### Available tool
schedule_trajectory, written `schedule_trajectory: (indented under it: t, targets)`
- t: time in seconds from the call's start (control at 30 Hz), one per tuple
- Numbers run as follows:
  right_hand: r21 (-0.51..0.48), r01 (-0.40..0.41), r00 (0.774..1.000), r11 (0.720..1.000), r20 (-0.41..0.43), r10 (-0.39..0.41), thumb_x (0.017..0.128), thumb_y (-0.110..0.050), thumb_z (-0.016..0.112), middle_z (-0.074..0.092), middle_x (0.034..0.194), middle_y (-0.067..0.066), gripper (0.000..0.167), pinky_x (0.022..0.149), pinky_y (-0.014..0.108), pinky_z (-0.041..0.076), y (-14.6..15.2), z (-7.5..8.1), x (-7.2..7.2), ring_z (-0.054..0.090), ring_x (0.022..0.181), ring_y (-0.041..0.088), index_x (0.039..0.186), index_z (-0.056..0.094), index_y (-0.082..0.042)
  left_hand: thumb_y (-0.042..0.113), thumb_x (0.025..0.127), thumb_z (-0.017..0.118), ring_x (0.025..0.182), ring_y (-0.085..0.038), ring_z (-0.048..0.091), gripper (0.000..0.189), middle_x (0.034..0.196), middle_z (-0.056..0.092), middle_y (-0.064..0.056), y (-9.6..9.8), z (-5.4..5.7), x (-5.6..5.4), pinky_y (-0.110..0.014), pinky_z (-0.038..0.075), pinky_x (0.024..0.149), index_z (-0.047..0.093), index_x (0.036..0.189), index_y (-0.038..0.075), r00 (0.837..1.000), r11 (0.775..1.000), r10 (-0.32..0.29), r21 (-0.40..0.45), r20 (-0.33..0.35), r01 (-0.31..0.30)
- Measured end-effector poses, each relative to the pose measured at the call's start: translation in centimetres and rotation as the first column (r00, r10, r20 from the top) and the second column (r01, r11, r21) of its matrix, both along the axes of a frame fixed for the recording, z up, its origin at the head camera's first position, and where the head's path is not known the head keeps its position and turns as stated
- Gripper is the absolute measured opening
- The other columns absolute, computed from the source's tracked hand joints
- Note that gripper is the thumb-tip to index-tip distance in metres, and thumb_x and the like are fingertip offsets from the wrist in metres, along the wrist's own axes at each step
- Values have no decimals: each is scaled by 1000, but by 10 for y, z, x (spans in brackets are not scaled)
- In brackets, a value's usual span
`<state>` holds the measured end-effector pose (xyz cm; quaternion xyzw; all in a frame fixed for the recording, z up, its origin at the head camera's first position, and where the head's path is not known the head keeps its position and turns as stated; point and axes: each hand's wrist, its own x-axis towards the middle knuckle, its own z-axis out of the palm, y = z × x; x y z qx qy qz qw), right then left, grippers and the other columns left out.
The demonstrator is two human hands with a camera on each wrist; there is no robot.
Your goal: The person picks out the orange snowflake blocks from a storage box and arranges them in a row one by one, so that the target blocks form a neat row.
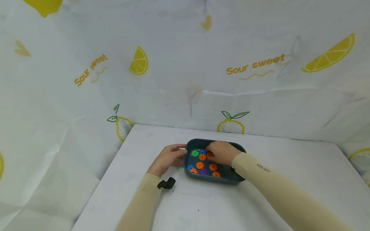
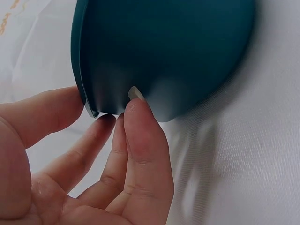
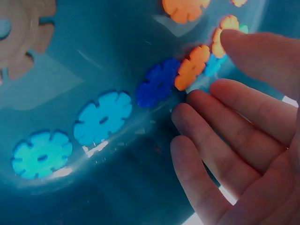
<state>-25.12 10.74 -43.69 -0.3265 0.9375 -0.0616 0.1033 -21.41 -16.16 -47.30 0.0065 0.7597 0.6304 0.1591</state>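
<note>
A dark teal tray [image 1: 219,179] stands on the white table with notched plastic building discs in it: orange [image 1: 199,165], green [image 1: 195,153], purple [image 1: 204,171] and blue ones. At its left end, my left hand [image 1: 169,157] touches the rim and outer wall with its fingertips [image 2: 140,115]. My right hand [image 1: 222,152] reaches over the right side into the tray. In the right wrist view its thumb overlaps an orange disc [image 3: 218,44], and its other fingers are loosely bent, apart from the thumb. A large brownish disc [image 3: 28,37] shows close up there.
The white tabletop [image 1: 199,205] extends around the tray. Behind and beside it hangs a white cloth [image 1: 179,96] printed with lemons and lettering. A black strap piece [image 1: 166,183] sticks out at the left wrist. Both forearms wear beige sleeves [image 1: 277,186].
</note>
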Motion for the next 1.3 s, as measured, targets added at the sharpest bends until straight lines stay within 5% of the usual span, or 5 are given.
schedule_trajectory:
  t: [0.17,0.83,1.07,1.3]
  targets:
    - [1,-3,1000,1000,-22,3,99,-20,80,78,103,4,20,90,42,62,-3,-2,0,65,84,14,112,80,-5,31,103,74,106,-23,76,49,131,76,-13,0,-2,-2,-42,65,94,65,148,13,1000,1000,-4,25,-1,4]
    - [12,25,998,1000,-52,-24,99,-16,80,72,103,5,15,91,43,63,-3,-6,1,70,91,20,111,81,-7,30,103,74,109,-22,75,51,133,75,-16,0,-1,-3,-42,65,95,64,150,13,1000,997,-22,77,18,20]
    - [1,30,999,1000,-16,-30,97,-16,82,74,105,6,18,95,44,62,2,-2,1,70,95,21,112,82,-6,31,103,75,111,-22,75,52,136,74,-15,1,-5,-6,-41,65,96,64,150,14,999,996,-31,86,27,28]
    - [-81,59,996,995,71,-53,98,-17,80,73,111,4,20,97,43,61,12,13,0,67,98,19,116,82,-9,29,102,78,114,-24,76,54,142,71,-16,-5,-15,-9,-39,63,100,63,151,13,996,981,-37,194,84,20]
